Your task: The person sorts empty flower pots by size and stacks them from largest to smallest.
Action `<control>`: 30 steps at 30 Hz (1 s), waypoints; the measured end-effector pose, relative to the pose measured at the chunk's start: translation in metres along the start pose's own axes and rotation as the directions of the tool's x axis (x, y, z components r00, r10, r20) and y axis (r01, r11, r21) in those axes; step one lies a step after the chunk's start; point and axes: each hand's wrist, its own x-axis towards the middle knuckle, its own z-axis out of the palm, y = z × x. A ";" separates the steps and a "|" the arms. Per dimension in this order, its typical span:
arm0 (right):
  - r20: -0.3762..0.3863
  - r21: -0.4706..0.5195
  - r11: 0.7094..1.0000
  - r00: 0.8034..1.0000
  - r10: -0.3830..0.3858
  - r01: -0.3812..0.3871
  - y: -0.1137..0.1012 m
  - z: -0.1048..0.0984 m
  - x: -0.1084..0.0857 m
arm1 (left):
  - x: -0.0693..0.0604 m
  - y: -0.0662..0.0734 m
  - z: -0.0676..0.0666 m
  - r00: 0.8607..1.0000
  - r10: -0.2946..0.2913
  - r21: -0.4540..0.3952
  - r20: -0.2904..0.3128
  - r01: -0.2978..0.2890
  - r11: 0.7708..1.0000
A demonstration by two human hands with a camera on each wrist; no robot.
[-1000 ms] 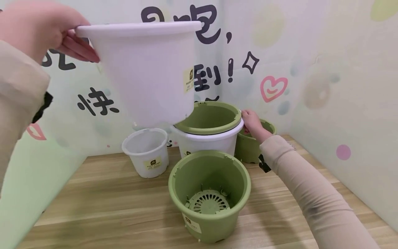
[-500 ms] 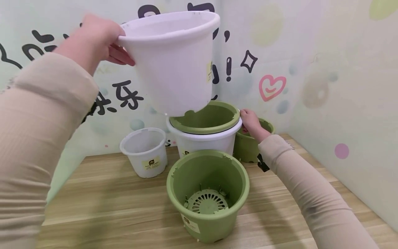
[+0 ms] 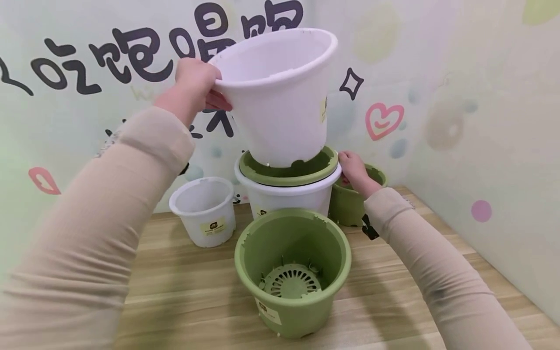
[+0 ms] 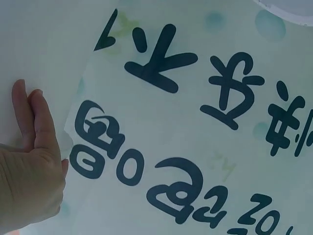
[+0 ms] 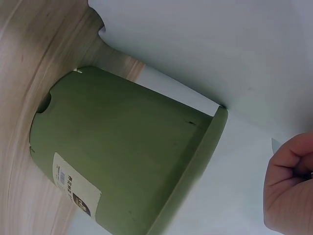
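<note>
In the head view my left hand (image 3: 198, 86) grips the rim of a large white pot (image 3: 280, 116), thumb side over the edge and fingers against the outer wall. This pot is tilted, its base over the opening of a green pot (image 3: 288, 181) nested in a second white pot (image 3: 290, 198). My right hand (image 3: 353, 170) pinches the right side of the nested pots' rim. The right wrist view has that hand (image 5: 291, 186) with curled fingers at the right edge, near the white wall (image 5: 210, 49). Against the white pot in the left wrist view are the fingers of my left hand (image 4: 36, 161).
A large green pot (image 3: 293, 311) with a slotted base insert stands in front on the wooden table (image 3: 188, 301). A smaller white pot (image 3: 207, 218) is at the back left. Another green pot (image 3: 347, 209) stands behind my right hand. Printed walls (image 3: 472, 121) enclose the back and sides.
My left hand has carried the white pot rightward and lowered it over the nested pots, its opening now tipped more into view. My right hand has stayed at the rim.
</note>
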 end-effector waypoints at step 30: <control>-0.006 -0.003 1.000 1.000 -0.004 0.004 -0.001 -0.001 0.000 | 0.005 -0.080 0.042 0.994 0.051 0.193 0.096 -0.069 0.979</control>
